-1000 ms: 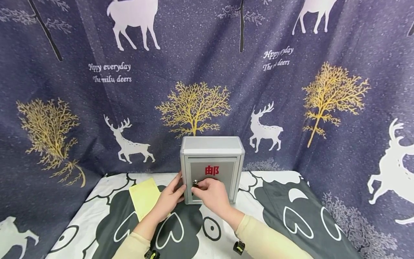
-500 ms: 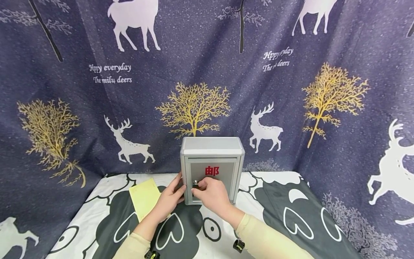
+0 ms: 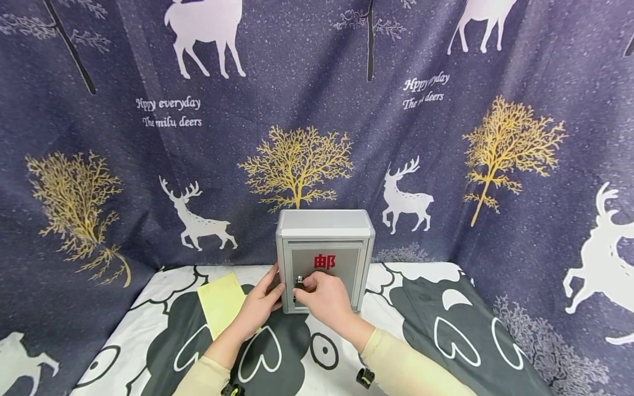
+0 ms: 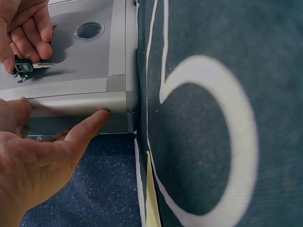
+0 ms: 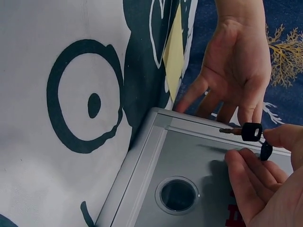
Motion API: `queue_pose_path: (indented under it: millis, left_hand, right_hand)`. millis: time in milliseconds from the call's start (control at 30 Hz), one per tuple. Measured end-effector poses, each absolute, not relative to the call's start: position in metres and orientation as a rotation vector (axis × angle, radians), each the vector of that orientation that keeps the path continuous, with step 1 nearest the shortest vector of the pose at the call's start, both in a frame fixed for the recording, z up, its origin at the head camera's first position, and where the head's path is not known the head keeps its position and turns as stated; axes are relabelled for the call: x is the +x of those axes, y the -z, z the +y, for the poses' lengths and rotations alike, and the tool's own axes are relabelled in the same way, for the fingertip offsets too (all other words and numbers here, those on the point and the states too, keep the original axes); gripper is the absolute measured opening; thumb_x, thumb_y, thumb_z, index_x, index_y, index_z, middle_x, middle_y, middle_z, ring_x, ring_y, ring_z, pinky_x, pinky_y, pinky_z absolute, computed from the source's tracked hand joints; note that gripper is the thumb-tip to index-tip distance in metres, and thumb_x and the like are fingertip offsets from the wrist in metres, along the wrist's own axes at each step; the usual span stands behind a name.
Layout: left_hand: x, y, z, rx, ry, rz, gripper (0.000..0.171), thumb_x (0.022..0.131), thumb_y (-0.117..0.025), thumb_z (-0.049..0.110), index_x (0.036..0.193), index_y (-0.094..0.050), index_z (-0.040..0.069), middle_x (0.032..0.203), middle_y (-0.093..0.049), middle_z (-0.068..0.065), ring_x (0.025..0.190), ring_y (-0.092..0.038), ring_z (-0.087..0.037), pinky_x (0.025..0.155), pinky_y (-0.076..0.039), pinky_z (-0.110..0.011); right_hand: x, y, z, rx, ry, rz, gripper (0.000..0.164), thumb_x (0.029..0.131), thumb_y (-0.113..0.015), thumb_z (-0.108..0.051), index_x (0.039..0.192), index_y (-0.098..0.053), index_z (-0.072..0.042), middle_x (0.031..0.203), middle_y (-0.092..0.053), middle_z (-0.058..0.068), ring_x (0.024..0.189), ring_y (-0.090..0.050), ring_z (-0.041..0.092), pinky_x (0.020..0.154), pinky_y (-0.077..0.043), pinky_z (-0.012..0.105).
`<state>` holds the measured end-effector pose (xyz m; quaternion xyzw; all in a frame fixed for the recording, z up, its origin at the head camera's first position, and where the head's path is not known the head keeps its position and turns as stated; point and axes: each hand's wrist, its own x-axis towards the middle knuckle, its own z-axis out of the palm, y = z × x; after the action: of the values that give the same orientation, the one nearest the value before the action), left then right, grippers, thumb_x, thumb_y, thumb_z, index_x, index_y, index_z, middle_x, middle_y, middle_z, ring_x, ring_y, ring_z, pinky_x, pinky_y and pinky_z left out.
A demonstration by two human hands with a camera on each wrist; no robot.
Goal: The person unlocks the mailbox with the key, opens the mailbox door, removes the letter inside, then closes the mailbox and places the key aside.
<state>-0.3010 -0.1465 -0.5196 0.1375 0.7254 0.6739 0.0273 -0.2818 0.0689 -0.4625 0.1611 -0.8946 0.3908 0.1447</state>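
Observation:
A grey metal mailbox (image 3: 325,225) with a red character on its door stands upright in the head view. My right hand (image 3: 327,297) is at the lock (image 3: 299,279) on the door's left side, pinching a black-headed key (image 5: 266,151) between thumb and fingers. A second black-headed key (image 5: 251,132) hangs beside it, its blade pointing towards the box's bottom. Whether the pinched key's blade sits in the lock is hidden by my fingers. My left hand (image 3: 260,302) rests against the mailbox's left side with fairly straight fingers, steadying its edge.
A yellow sheet or envelope (image 3: 220,302) lies left of the mailbox, partly behind my left forearm. The surface bears a black-and-white patterned cloth (image 3: 426,319). Behind hangs a dark blue deer-print curtain (image 3: 317,104). A round window (image 5: 177,195) is set low in the door.
The keys at the lock have turned slightly in my right fingertips, and the hanging key's position differs a little. Both hands and the mailbox keep almost the same places.

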Motion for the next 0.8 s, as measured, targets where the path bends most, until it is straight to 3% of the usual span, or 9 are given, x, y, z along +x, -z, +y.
queue_pose_path:
  millis: [567,800]
  left_hand:
    - [-0.300,0.519,-0.147,0.449,-2.087,2.225,0.069,0.120,-0.056,0.027,0.180,-0.022,0.026,0.179,-0.032,-0.021,0.159,-0.041,-0.046,0.114,-0.054,-0.057]
    - [-0.300,0.519,-0.146,0.460,-2.092,2.238,0.070,0.120,-0.056,0.024,0.180,-0.022,0.020,0.178,-0.032,-0.024,0.158,-0.041,-0.049,0.113,-0.055,-0.059]
  right_hand:
    - [-0.265,0.465,0.078,0.527,-1.401,-2.576,0.019,0.095,-0.090,-0.030,0.102,-0.083,-0.013,0.091,-0.080,-0.006,0.081,-0.074,0.010,0.068,-0.060,0.029]
    - [-0.267,0.472,0.085,0.417,-2.162,-2.410,0.031,0.099,-0.086,-0.021,0.116,-0.080,0.004,0.099,-0.083,0.009,0.087,-0.083,0.026,0.082,-0.069,0.039]
